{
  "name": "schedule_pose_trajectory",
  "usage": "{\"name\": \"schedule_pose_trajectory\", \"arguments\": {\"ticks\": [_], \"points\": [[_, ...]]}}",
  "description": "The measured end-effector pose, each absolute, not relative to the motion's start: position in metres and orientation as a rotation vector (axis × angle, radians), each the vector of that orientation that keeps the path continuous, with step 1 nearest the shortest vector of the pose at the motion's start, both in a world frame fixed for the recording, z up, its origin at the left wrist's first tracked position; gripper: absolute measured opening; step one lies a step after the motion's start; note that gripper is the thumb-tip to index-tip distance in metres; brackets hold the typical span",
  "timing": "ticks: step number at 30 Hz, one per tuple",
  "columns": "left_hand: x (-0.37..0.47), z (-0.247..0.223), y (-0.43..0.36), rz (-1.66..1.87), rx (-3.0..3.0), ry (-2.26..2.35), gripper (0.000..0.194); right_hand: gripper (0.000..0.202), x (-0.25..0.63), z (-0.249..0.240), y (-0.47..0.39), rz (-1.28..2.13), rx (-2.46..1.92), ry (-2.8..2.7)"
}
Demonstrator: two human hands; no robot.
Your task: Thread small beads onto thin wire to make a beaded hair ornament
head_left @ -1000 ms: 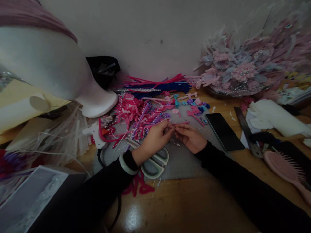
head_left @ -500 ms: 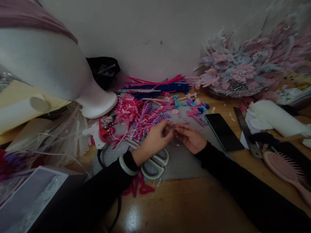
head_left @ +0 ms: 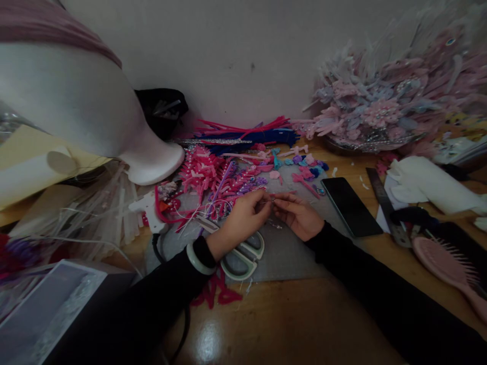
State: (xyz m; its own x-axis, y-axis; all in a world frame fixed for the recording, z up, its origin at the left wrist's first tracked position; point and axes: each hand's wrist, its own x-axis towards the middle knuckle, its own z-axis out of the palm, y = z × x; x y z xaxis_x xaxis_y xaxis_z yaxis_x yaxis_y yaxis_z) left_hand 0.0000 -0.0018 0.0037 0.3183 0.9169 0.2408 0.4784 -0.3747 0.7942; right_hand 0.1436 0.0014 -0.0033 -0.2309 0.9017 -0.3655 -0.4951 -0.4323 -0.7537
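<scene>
From my remote seat, the wooden table point(head_left: 289, 324) fills the bottom of the frame, while a white mannequin head point(head_left: 76, 106) looms at upper left and a mass of pale pink and bluish flowers point(head_left: 380, 106) spreads at upper right. A grey mat point(head_left: 304, 263) lies flat in the middle; just left of centre I see a tangled pile of pink pieces point(head_left: 201, 175), partly on it. A dark phone point(head_left: 352, 207) rests right of centre, and a pink hairbrush point(head_left: 439, 258) sits near the right edge. Both of my person's hands meet over the mat at the centre. Partly beneath the left hand point(head_left: 247, 210) and its forearm lie the scissors point(head_left: 249, 257); a pale bangle point(head_left: 198, 259) rings that wrist. The left thumb and forefinger curl together, tips against those of the right hand point(head_left: 299, 215), whose thumb and forefinger are also pinched. Between these fingertips, at frame centre, is a tiny piece point(head_left: 273, 200), too small for me to identify.
</scene>
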Motion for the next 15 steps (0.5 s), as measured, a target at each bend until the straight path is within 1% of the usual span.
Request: {"name": "schedule_pose_trajectory", "arguments": {"ticks": [4,15], "points": [[-0.0005,0.0026,-0.0012,0.945,1.963,1.21,0.016,0.015,0.1433,-0.0022,0.0004,1.816,-0.999,-0.615],[-0.0008,0.0022,-0.0005,0.935,1.994,1.216,0.015,0.015,0.1418,-0.0045,0.0009,1.781,-1.03,-0.636]]}}
